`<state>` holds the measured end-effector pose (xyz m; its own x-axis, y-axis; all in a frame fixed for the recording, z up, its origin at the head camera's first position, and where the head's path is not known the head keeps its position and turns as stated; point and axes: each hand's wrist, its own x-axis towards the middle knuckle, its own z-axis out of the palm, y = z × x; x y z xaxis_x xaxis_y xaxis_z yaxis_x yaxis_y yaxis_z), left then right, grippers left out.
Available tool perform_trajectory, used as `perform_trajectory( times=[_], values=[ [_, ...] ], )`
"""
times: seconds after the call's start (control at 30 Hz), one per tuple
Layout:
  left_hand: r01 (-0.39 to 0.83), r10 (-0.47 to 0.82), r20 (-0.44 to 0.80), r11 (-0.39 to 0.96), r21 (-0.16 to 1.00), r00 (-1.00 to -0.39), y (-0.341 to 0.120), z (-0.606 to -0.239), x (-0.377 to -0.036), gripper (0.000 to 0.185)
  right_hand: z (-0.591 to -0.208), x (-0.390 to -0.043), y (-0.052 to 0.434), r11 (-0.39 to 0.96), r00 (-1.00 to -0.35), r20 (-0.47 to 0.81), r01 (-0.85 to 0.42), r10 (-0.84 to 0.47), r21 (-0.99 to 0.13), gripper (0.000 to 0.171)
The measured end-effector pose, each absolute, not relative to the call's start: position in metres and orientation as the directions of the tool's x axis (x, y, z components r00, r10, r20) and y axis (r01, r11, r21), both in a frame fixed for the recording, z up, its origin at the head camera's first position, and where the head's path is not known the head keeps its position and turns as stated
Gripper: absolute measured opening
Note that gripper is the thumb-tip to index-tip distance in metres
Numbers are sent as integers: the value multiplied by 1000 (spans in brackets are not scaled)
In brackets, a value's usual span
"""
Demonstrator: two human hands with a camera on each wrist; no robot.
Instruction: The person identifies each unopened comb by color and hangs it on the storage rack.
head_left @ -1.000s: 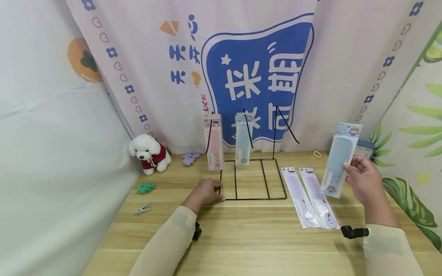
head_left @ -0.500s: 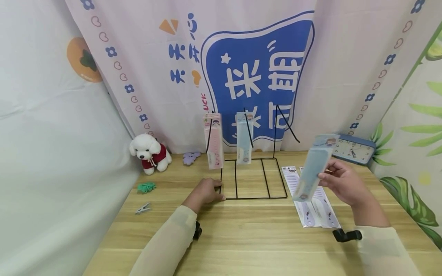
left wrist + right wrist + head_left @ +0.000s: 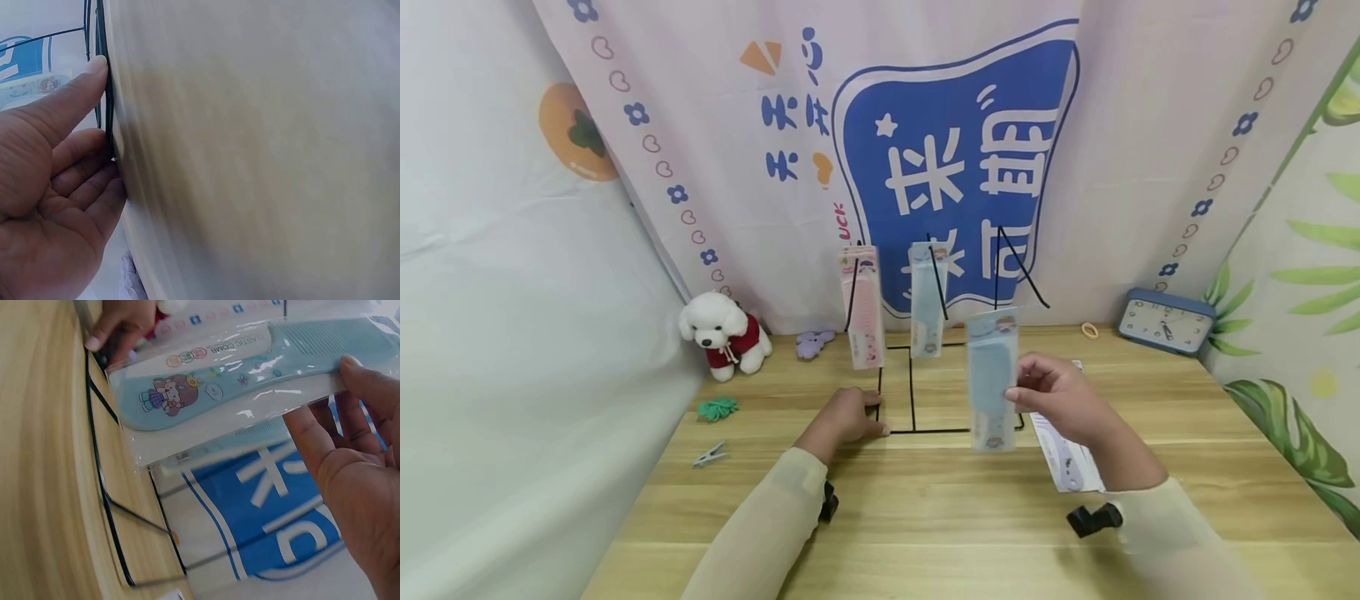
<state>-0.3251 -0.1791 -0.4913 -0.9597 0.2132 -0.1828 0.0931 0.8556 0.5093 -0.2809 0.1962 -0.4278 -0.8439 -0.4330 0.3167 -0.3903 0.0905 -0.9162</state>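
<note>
My right hand (image 3: 1052, 398) pinches a packaged light blue comb (image 3: 991, 377) (image 3: 250, 369) upright above the black wire rack (image 3: 951, 367), in front of its right hook (image 3: 1021, 268). A pink comb pack (image 3: 862, 307) and a blue comb pack (image 3: 927, 298) hang on the rack's left and middle hooks. My left hand (image 3: 847, 419) (image 3: 56, 181) rests on the rack's front left corner, fingers straight against the wire (image 3: 107, 106). Purple comb packs (image 3: 1063, 450) lie on the table, partly hidden by my right arm.
A plush white dog (image 3: 722, 333), a purple flower clip (image 3: 814, 342), a green scrunchie (image 3: 717, 408) and a clothes peg (image 3: 710, 454) sit at the left. A blue clock (image 3: 1165, 321) and a hair tie (image 3: 1088, 332) are at the back right. Printed curtains enclose the wooden table (image 3: 925, 517).
My right hand has carried the blue comb pack leftward from the table's right side to just in front of the rack. The left hand has stayed on the rack's corner.
</note>
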Motion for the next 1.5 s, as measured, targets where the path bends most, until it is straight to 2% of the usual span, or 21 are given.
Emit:
perform_trajectory(
  times=[0.3,0.97,1.2,1.5],
  values=[
    [90,211,-187,859,504,-960,-177,-490,-325,66,-437,-289,156,96,-882,212,-276,-422,-956,11],
    [106,219,-176,862,495,-960,-178,-487,-327,69,-441,-302,148,160,-922,140,-210,-362,-965,20],
    [107,220,-175,860,499,-960,-179,-489,-326,69,-436,-325,140,199,-952,85,-148,-293,-969,23],
    [95,214,-185,861,500,-959,-177,-491,-324,68,-430,-367,124,81,-978,86,-102,-188,-991,26]
  ],
)
